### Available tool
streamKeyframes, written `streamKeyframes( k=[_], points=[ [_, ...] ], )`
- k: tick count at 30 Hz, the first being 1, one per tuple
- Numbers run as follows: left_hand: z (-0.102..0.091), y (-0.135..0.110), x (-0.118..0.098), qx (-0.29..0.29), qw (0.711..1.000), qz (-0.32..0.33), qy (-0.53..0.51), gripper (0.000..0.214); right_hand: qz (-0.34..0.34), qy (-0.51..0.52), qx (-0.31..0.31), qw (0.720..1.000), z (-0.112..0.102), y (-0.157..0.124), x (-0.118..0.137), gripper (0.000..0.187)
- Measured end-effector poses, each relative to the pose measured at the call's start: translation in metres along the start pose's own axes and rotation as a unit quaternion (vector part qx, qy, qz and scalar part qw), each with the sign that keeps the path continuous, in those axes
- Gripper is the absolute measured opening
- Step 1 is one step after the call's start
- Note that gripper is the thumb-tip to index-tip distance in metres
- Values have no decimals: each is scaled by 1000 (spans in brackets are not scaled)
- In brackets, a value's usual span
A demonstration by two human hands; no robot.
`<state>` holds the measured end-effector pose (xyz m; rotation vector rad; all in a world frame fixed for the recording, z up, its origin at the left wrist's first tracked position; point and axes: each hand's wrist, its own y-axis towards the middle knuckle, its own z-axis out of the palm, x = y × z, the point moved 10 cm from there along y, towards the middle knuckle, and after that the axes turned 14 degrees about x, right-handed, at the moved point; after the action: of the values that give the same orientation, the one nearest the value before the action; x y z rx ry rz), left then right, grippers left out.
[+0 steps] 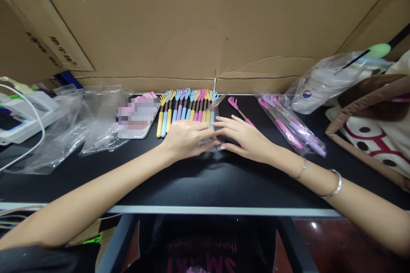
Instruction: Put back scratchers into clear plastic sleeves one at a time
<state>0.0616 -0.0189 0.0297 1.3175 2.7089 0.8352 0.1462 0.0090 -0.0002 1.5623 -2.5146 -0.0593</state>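
My left hand (pixel 188 138) is closed at the front of a row of small back scratchers, pinching a clear plastic bag (pixel 215 148). Reaching in from the other side, my right hand (pixel 246 140) has its fingers stretched and apart, their tips at the bag. A light blue back scratcher (pixel 212 117) shows at the bag; whether it lies inside I cannot tell. The other back scratchers (pixel 169 115), with yellow, blue, purple and pink handles, lie side by side, partly hidden by my left hand. One pink back scratcher (pixel 238 108) lies apart beyond my right hand.
Bagged back scratchers (pixel 288 126) lie at the right, beside a wrapped cup (pixel 315 89) and a fabric bag (pixel 368 123). Clear plastic bags (pixel 73 123), a phone (pixel 139 123) and a white device (pixel 28 115) are at the left. Cardboard (pixel 192 21) stands behind the table.
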Motion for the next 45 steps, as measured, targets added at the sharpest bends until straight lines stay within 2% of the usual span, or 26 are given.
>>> streamKeyframes(
  k=[8, 12, 15, 19, 21, 24, 28, 31, 35, 39, 45],
  points=[
    [12, -1, -4, 34, 999, -13, -29, 35, -21, 25, -46, 998, -9, 0, 4, 15],
    [12, -1, -9, 34, 999, -3, -21, 28, -25, 34, -11, 999, -1, 0, 5, 24],
    [11, 0, -20, 41, 998, 43, -18, 30, -33, 42, 26, 998, 6, 1, 7, 31],
    [13, -1, -31, 65, 992, 96, -44, 29, -55, 70, 44, 995, 9, 3, 10, 28],
    [14, -1, -29, 67, 991, 95, -59, 27, -64, 95, 29, 993, 5, 3, 10, 23],
    [10, -1, -17, 40, 996, 57, -64, 26, -54, 164, -27, 985, -7, 1, 4, 18],
    [-5, -1, 2, -21, 998, 2, -60, 27, -13, 299, -65, 952, -15, -1, -12, 14],
    [-8, 1, 8, -25, 998, -12, -49, 29, -4, 361, -73, 930, -16, -2, -19, 16],
    [-3, 4, 15, -8, 998, -15, -56, 38, -12, 432, -99, 896, -19, -3, -26, 20],
    [1, 3, 23, -9, 998, -15, -59, 27, 32, 509, -115, 852, -13, -6, -37, 19],
    [15, -1, 32, 2, 997, 2, -75, 40, 88, 577, -146, 799, -1, -10, -52, 14]
  ],
)
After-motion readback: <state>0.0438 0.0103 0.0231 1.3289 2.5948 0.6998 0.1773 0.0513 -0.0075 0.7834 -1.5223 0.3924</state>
